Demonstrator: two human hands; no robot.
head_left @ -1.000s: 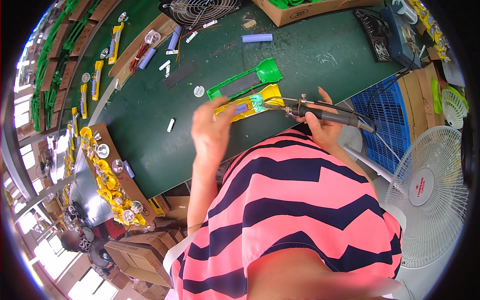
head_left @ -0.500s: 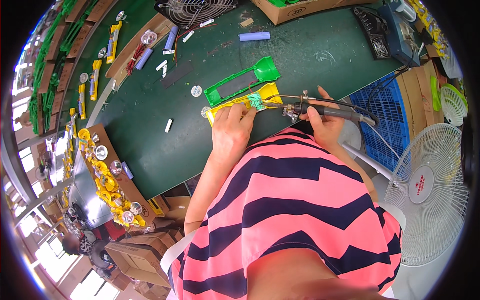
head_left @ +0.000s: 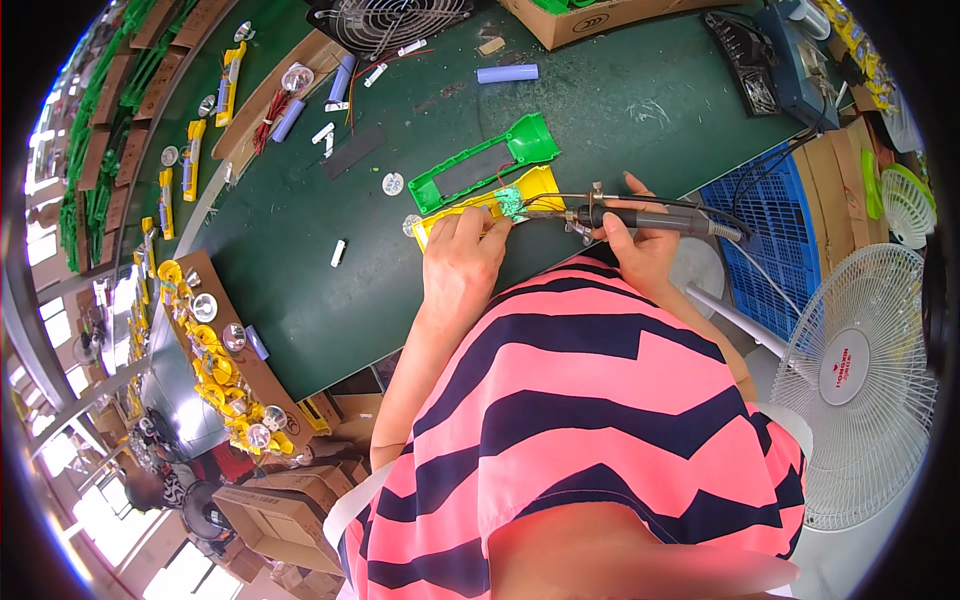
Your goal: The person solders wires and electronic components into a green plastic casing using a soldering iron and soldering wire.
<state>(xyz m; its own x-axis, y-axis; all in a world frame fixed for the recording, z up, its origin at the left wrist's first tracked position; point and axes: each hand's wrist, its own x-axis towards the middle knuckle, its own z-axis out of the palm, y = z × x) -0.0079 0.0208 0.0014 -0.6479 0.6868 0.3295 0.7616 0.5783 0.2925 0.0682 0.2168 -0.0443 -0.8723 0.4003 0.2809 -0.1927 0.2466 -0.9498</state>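
Note:
My right hand (head_left: 645,252) is closed around the dark handle of a soldering iron (head_left: 672,218), which has a thin feed tube clamped along it. Its tip points left and meets the right side of a small green circuit board (head_left: 510,203); whether they touch is too small to tell. The board lies at a yellow plastic housing (head_left: 541,182). With fingers curled, my left hand (head_left: 462,258) grips that housing just left of the board, hiding part of it. Directly behind lies a green plastic housing half (head_left: 536,140), joined to the board by a thin red wire.
Blue-violet battery cells (head_left: 507,73), small white parts (head_left: 338,252) and a round white disc (head_left: 392,184) lie on the green table (head_left: 300,290). A box of yellow housings (head_left: 215,365) stands left. A blue station (head_left: 800,80) is back right; a fan (head_left: 845,375) stands right.
My right hand and the soldering iron have shifted slightly left, and the iron lies a little flatter. My left hand stays on the yellow housing.

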